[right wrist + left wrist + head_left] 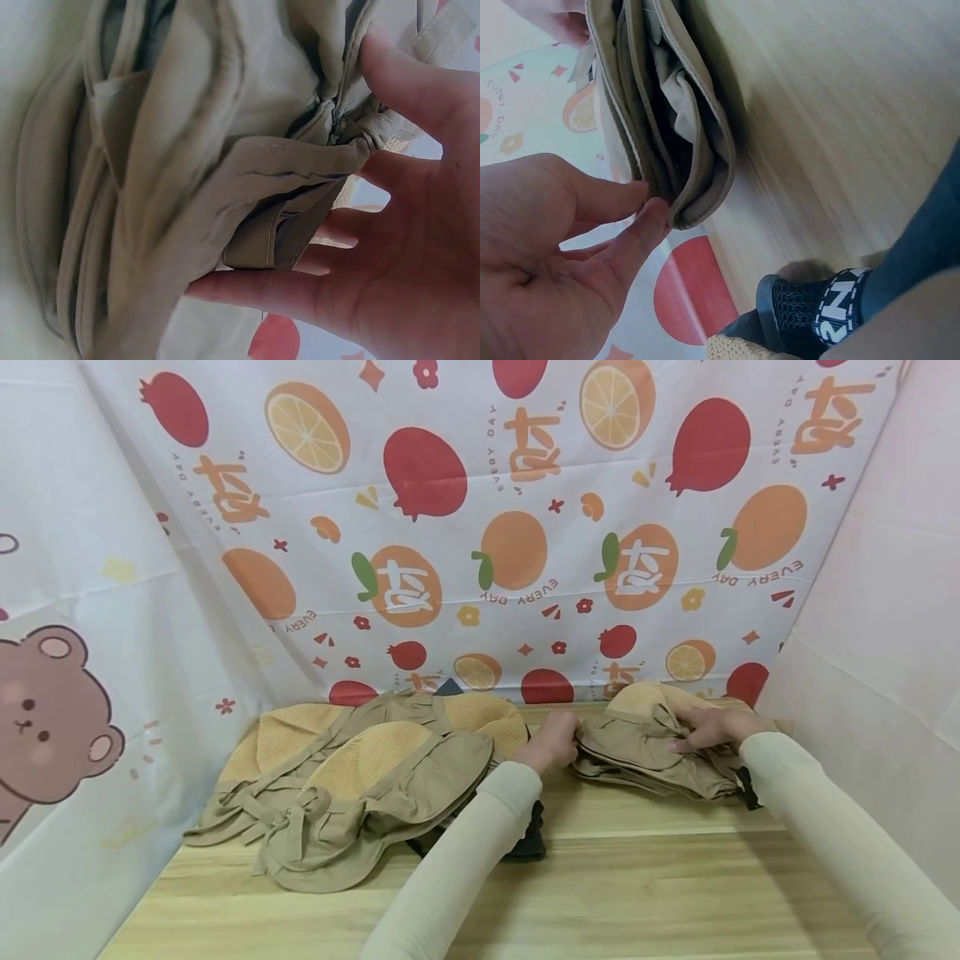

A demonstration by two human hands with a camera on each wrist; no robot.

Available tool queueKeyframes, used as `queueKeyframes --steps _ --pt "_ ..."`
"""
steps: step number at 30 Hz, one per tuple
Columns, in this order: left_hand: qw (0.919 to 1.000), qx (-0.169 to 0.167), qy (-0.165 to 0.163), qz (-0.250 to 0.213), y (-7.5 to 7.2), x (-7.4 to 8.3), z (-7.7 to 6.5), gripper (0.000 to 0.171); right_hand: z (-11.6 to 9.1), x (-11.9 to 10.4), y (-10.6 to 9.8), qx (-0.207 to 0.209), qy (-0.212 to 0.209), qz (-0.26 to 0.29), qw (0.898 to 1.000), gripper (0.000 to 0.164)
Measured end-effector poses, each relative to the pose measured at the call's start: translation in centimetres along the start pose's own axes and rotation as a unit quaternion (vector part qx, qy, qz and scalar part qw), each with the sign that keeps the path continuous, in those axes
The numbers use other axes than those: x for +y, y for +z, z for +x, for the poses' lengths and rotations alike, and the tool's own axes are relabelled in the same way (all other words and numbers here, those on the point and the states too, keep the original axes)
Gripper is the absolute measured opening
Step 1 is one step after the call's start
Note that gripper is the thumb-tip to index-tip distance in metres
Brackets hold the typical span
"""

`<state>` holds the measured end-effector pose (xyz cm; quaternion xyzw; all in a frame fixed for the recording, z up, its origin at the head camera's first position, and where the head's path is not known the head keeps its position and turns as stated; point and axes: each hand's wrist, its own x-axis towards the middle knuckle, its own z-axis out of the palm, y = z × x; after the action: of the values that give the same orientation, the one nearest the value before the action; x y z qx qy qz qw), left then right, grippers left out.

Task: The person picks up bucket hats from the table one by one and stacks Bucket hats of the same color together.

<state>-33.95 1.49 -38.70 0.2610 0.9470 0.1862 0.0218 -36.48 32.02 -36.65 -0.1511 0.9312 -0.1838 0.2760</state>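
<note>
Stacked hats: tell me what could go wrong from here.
The left hand pinches the stacked hats by the brim edge, so layers might slip apart if lifted. The right hand is at the knot, which could work loose. The left sleeve passes close to the other hats and might nudge them.

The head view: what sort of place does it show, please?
Perhaps a small screened-off workspace: a wood-grained tabletop, a fruit-printed cloth hanging behind it, and several tan hats in piles.
</note>
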Motion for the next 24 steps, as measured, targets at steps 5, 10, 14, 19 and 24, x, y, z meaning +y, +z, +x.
queueKeyframes --steps 5,10,14,19,24 --pt "0.9996 -0.027 -0.007 -0.010 -0.4 0.0 -0.4 0.027 0.1 0.0 0.1 0.006 0.030 0.009 1.000 0.111" --pt "0.9990 -0.037 -0.010 -0.022 -1.1 0.3 -1.3 0.022 0.1 -0.2 0.2 0.012 -0.001 -0.009 1.000 0.107" --pt "0.9986 -0.037 0.004 -0.038 -2.3 0.8 -2.6 0.042 -0.1 -0.5 0.4 0.035 -0.021 -0.051 0.998 0.101" --pt "0.9981 -0.006 0.044 -0.042 -4.4 0.9 -4.7 0.040 -0.8 -1.5 0.3 0.091 -0.018 -0.122 0.988 0.076" --pt "0.9956 0.029 0.074 -0.050 -6.6 0.5 -8.2 0.040 -2.4 -4.5 0.7 0.160 0.005 -0.147 0.976 0.059"
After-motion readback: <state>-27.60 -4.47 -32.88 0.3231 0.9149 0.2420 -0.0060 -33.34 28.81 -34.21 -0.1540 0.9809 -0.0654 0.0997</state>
